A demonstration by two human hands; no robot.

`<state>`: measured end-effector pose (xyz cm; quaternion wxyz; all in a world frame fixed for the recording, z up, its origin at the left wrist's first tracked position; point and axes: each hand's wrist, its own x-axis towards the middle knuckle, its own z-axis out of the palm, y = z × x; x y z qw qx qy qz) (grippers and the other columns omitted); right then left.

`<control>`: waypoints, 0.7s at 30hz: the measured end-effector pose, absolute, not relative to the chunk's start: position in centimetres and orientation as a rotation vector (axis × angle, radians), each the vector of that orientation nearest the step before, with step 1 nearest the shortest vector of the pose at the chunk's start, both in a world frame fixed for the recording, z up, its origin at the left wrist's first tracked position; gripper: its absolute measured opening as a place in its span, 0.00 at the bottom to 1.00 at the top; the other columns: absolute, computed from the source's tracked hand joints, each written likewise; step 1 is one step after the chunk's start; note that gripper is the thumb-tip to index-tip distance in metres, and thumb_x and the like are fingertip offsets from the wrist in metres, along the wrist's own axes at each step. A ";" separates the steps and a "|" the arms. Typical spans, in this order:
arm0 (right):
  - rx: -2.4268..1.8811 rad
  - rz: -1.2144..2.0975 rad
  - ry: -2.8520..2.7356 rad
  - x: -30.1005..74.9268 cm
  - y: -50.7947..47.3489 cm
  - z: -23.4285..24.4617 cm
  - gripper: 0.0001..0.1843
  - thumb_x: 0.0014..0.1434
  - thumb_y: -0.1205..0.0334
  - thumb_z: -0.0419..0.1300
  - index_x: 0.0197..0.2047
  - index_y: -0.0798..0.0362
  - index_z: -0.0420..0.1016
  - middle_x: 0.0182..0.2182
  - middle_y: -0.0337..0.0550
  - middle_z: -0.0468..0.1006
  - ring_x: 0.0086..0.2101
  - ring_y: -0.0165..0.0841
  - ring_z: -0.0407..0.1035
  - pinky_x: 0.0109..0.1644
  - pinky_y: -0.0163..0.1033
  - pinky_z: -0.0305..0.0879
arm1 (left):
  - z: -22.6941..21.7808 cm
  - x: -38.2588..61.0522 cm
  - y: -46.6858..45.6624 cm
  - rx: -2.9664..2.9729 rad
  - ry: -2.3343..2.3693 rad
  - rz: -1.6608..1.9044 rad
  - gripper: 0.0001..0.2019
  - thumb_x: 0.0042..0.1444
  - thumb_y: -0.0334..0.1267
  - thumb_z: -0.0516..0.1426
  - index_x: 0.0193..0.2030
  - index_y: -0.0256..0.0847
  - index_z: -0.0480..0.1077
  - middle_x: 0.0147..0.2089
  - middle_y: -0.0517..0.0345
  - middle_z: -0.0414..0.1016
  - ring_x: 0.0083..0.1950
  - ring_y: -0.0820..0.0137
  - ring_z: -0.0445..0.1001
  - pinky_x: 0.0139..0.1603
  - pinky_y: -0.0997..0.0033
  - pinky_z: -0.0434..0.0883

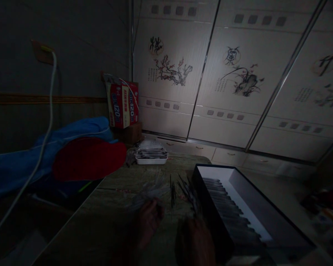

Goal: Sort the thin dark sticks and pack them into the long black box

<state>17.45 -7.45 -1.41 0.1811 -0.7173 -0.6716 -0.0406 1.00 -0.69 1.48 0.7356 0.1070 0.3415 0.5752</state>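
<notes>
The room is very dim. My left hand [147, 221] rests low over the table [100, 221], its fingers curled on a pale, see-through bundle I cannot make out. Close to its right, my right hand [194, 240] is closed on a bunch of thin dark sticks [189, 192] that fan upward. A few more dark sticks [172, 194] stand between the two hands. Right beside my right hand lies a long black box [266, 218] with a white inside, holding rows of dark pieces.
A white tray [151, 156] of dark items sits at the table's far end. A red round object [87, 158] and blue cloth [44, 147] lie at left, with a white cable [46, 133] hanging. A red carton [122, 102] stands on a brown box. Painted wardrobe doors [238, 74] fill the back.
</notes>
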 end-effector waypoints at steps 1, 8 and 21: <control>-2.065 -0.150 -1.919 17.4 -7.4 -1.7 0.12 0.52 0.70 0.53 0.37 0.52 0.76 0.36 0.50 0.77 0.38 0.44 0.70 0.40 0.45 0.61 | 1.3 1.0 -0.6 0.248 0.750 1.257 0.08 0.55 0.22 0.53 0.30 0.35 0.70 0.26 0.58 0.77 0.26 0.74 0.77 0.27 0.75 0.73; -2.005 -0.158 -1.865 17.3 -6.6 -3.1 0.13 0.52 0.74 0.52 0.33 0.51 0.75 0.32 0.47 0.77 0.35 0.42 0.70 0.37 0.43 0.60 | 0.3 1.0 -0.4 0.347 0.706 1.200 0.06 0.55 0.25 0.55 0.30 0.35 0.71 0.25 0.57 0.79 0.25 0.73 0.77 0.26 0.75 0.71; -1.361 0.528 -1.175 15.6 -7.3 -1.0 0.14 0.54 0.49 0.59 0.33 0.52 0.73 0.28 0.40 0.76 0.31 0.33 0.70 0.36 0.33 0.64 | -0.4 1.7 -1.0 0.608 0.688 1.167 0.11 0.39 0.38 0.68 0.28 0.37 0.73 0.26 0.58 0.79 0.28 0.69 0.76 0.31 0.70 0.70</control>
